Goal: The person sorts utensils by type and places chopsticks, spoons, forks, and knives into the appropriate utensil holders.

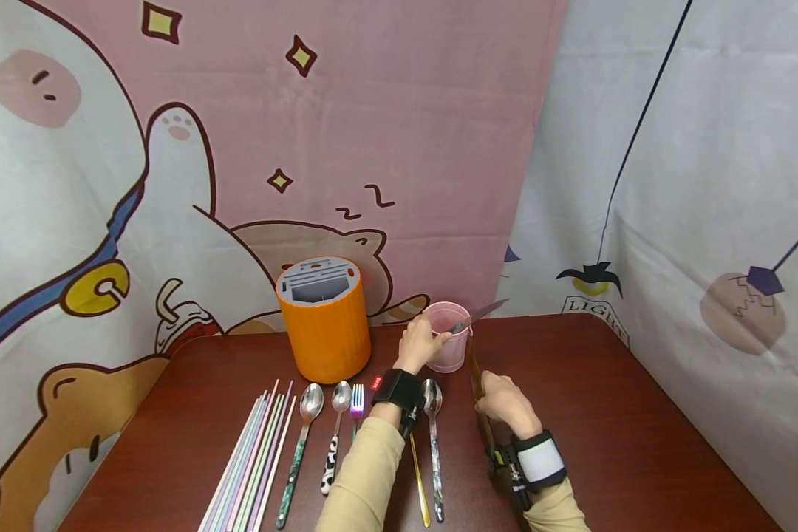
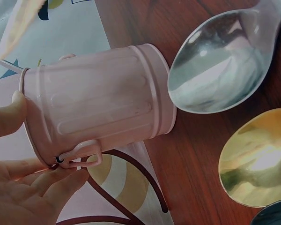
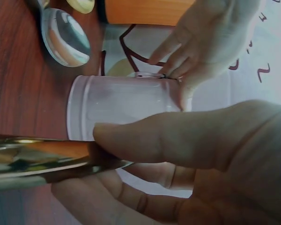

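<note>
A small pink metal bucket (image 1: 448, 356) stands at the back of the table. My left hand (image 1: 420, 344) holds it by the rim, thumb on one side and fingers near the handle hinge, as the left wrist view shows. Out of the bucket leans a knife, its blade (image 1: 488, 311) pointing up to the right. To the right of the bucket, my right hand (image 1: 505, 403) pinches a long, shiny brown-gold metal utensil (image 3: 47, 161) between thumb and fingers; I cannot tell which kind. Nearest the bucket's base lies a silver spoon (image 2: 222, 65) with a patterned handle.
An orange ribbed cutlery holder (image 1: 329, 332) with slots in its grey top stands left of the bucket. In a row lie pastel chopsticks (image 1: 249, 469), a green-handled spoon (image 1: 311, 403), a cow-print spoon (image 1: 331, 458), an iridescent fork (image 1: 357, 400) and a gold spoon (image 2: 257, 159).
</note>
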### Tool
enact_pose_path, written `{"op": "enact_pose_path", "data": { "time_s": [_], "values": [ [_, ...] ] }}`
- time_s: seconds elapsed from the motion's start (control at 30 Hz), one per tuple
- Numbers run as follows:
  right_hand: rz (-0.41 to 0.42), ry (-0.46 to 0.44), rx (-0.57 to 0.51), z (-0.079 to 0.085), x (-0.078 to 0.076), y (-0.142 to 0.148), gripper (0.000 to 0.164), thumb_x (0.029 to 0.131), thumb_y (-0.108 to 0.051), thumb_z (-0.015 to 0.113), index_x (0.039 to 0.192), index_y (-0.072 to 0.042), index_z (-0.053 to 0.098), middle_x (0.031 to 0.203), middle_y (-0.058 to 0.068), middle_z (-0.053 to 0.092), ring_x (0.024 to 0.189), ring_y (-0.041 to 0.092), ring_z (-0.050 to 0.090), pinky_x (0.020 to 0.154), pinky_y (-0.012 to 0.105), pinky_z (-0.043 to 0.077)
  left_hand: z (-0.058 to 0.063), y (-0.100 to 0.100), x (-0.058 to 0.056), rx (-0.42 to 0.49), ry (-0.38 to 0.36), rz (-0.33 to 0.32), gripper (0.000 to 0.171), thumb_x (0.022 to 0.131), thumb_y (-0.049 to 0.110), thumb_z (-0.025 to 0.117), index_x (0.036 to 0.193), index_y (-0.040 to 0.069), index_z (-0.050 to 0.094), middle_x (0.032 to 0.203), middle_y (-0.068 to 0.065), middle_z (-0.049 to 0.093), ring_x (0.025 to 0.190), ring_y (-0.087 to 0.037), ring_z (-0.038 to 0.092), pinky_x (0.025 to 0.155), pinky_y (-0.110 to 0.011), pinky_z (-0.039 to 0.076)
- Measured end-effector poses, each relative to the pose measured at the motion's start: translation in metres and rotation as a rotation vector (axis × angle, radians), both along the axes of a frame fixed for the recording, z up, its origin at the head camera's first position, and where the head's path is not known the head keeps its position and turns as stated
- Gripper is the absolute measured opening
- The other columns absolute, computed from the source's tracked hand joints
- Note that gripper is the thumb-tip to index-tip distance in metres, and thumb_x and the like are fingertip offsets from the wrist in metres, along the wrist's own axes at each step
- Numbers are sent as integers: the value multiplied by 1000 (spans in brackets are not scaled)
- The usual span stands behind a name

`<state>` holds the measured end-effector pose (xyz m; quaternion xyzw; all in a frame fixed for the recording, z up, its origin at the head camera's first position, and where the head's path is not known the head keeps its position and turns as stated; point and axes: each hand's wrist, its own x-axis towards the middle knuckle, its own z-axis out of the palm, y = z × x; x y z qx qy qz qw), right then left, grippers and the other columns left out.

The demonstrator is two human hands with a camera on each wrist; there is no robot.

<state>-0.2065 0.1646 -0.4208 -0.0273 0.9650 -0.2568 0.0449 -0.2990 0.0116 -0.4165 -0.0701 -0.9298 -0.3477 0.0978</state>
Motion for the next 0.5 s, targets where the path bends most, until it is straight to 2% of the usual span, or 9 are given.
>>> {"op": "enact_pose_path", "data": {
  "time_s": [0.23,0.5],
  "values": [
    [-2,60,-53,4,1,-1,17,77,-3,69,88,-3,55,74,7,59,66,19,57,56,32,45,1,0,1,8,-8,1,57,83,33,72,124,-4,56,115,-17,64,103,-38,64,82,-49,52],
    [-17,133,-116,3,-2,-4,17,84,-5,67,84,-5,50,68,5,50,59,15,47,50,27,36,1,0,2,8,-17,0,57,83,33,72,125,-3,56,116,-17,64,104,-38,64,83,-48,52]
  ]
}}
